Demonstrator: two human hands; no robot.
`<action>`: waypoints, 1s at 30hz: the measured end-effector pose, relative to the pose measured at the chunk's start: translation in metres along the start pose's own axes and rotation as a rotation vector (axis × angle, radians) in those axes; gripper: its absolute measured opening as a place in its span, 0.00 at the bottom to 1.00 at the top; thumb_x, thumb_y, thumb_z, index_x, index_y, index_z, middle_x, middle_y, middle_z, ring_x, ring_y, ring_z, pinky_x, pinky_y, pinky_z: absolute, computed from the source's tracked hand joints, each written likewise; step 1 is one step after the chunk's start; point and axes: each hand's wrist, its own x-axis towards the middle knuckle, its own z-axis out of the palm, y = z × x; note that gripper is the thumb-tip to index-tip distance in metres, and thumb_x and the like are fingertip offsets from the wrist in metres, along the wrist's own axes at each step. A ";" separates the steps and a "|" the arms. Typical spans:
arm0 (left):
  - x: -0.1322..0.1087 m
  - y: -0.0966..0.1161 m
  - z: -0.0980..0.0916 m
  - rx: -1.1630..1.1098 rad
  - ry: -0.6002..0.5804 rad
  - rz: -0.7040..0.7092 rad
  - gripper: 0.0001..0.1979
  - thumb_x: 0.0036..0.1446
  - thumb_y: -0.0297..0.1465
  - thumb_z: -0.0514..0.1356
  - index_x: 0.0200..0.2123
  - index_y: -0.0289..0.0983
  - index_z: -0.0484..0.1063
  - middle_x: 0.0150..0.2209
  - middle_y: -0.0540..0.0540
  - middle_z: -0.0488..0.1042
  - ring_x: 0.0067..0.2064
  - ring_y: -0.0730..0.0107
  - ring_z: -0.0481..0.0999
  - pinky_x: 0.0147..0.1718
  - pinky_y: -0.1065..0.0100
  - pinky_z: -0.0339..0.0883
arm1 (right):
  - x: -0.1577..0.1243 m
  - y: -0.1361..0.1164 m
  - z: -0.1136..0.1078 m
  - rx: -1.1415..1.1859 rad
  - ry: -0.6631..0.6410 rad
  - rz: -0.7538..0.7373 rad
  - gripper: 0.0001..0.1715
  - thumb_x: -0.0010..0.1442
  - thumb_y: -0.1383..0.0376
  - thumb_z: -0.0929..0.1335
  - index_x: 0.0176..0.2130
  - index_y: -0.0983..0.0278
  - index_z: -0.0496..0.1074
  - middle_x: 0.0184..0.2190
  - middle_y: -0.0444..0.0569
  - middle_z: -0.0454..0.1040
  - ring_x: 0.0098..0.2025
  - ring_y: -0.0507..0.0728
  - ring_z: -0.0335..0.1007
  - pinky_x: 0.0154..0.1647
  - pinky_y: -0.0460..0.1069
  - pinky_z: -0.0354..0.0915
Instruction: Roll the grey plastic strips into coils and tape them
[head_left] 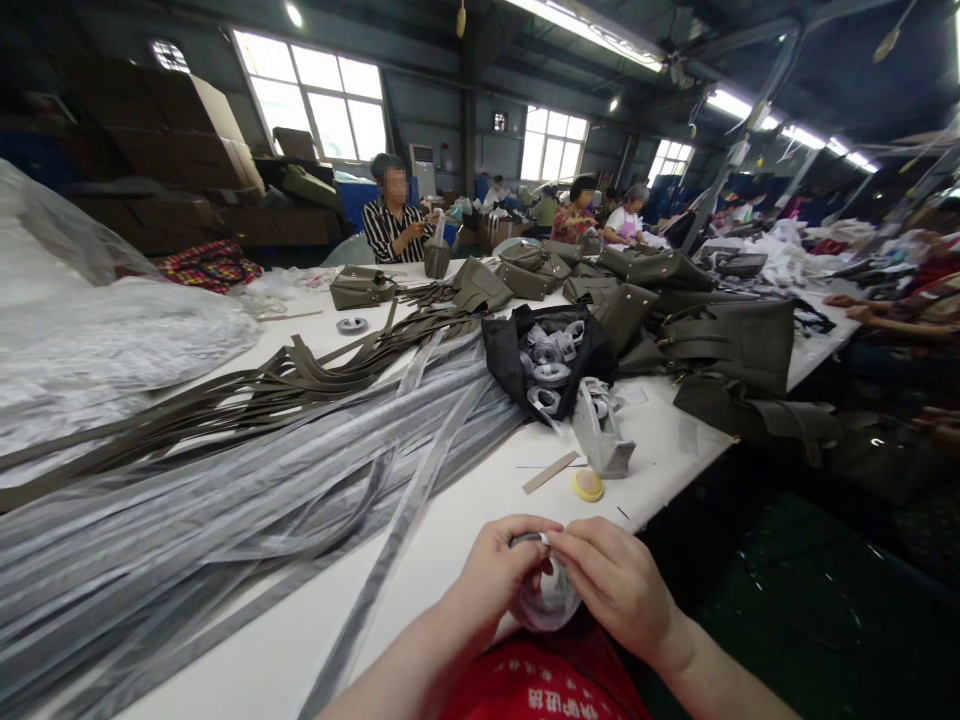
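Observation:
Close in front of my body, both hands meet at a coiled strap in clear plastic (546,605). My left hand (499,560) is closed around the coil's upper left side. The fingers of my right hand (619,580) pinch at its top right, where a small white patch shows. The fingertips of both hands almost touch, and they hide part of the coil. Just beyond them on the table lies a round yellow-rimmed disc (587,486). A grey tape dispenser (609,450) stands behind the disc, beside a flat brown strip (551,472).
Long plastic-sleeved straps (300,470) spread over the left of the white table (420,580). Bare olive straps (315,365) lie behind them. A black bag (506,355) holds several wrapped coils. Olive handbags (735,340) pile up at right. A person in stripes (390,225) works across the table.

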 end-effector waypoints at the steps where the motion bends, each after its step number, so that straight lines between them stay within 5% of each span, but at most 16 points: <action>1: 0.000 0.001 0.000 -0.036 -0.001 -0.018 0.20 0.37 0.29 0.60 0.38 0.30 0.76 0.18 0.50 0.72 0.18 0.77 0.63 0.20 0.74 0.57 | 0.000 0.000 0.000 -0.025 0.004 -0.034 0.17 0.63 0.75 0.63 0.51 0.68 0.70 0.36 0.53 0.75 0.36 0.57 0.70 0.36 0.52 0.69; 9: 0.000 0.004 0.008 -0.112 0.012 0.022 0.19 0.42 0.35 0.62 0.38 0.29 0.77 0.18 0.49 0.71 0.17 0.78 0.62 0.18 0.74 0.52 | -0.008 0.004 -0.006 -0.009 -0.002 -0.112 0.27 0.62 0.76 0.63 0.59 0.68 0.64 0.40 0.55 0.76 0.41 0.58 0.73 0.40 0.53 0.71; 13: 0.002 0.002 0.007 0.020 -0.012 0.102 0.21 0.46 0.39 0.65 0.41 0.29 0.77 0.21 0.50 0.71 0.20 0.77 0.63 0.22 0.73 0.56 | -0.004 0.007 -0.012 0.133 0.040 0.052 0.19 0.62 0.74 0.65 0.52 0.62 0.71 0.37 0.51 0.76 0.38 0.56 0.72 0.39 0.51 0.71; 17: 0.002 0.004 0.002 0.191 -0.104 0.207 0.26 0.42 0.31 0.68 0.48 0.32 0.73 0.37 0.45 0.77 0.36 0.67 0.73 0.38 0.70 0.65 | 0.003 0.010 -0.017 0.225 0.034 0.215 0.10 0.61 0.67 0.67 0.45 0.62 0.73 0.35 0.50 0.75 0.38 0.57 0.72 0.39 0.52 0.71; 20: 0.003 0.003 -0.001 0.291 -0.125 0.220 0.23 0.44 0.30 0.67 0.46 0.31 0.73 0.40 0.43 0.77 0.41 0.63 0.73 0.43 0.67 0.65 | 0.003 0.010 -0.016 0.264 -0.022 0.266 0.10 0.62 0.65 0.67 0.45 0.61 0.73 0.35 0.50 0.74 0.37 0.57 0.72 0.38 0.52 0.70; 24: 0.004 -0.002 -0.003 0.342 -0.115 0.178 0.26 0.45 0.30 0.66 0.50 0.30 0.70 0.38 0.43 0.76 0.39 0.64 0.73 0.41 0.66 0.65 | 0.003 0.012 -0.016 0.264 -0.076 0.298 0.10 0.63 0.65 0.66 0.45 0.61 0.74 0.34 0.49 0.74 0.36 0.57 0.71 0.38 0.52 0.70; 30: 0.002 -0.001 -0.008 0.235 -0.147 0.102 0.20 0.46 0.38 0.67 0.40 0.31 0.72 0.30 0.46 0.74 0.31 0.68 0.70 0.31 0.70 0.61 | 0.004 0.017 -0.020 0.260 -0.058 0.353 0.16 0.61 0.68 0.65 0.50 0.62 0.71 0.43 0.53 0.74 0.31 0.53 0.70 0.36 0.50 0.70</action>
